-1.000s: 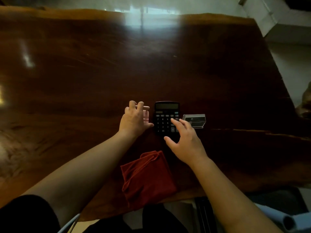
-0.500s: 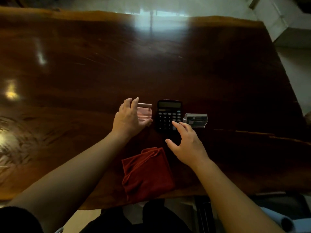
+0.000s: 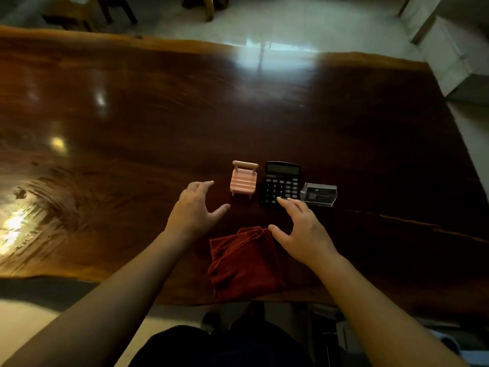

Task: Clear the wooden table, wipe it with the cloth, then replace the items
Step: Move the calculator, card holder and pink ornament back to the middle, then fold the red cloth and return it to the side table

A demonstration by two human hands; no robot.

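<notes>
A small pink chair-shaped stand (image 3: 244,179) sits upright on the dark wooden table (image 3: 132,107). Right of it lies a black calculator (image 3: 281,182), then a clear plastic card holder (image 3: 318,194). A folded red cloth (image 3: 244,263) lies near the table's front edge. My left hand (image 3: 195,207) hovers open just left of the pink stand, apart from it. My right hand (image 3: 301,231) is open, its fingertips at the calculator's lower edge, above the cloth's right corner.
The table's far edge runs across the top, with a pale tiled floor and dark chair legs (image 3: 119,9) beyond. A white cabinet (image 3: 455,49) stands at the upper right. My dark-clothed lap (image 3: 219,345) is below the front edge.
My left hand let go of the pink stand and drew back to the left and toward me. The right hand stayed by the calculator. The view tilted up.
</notes>
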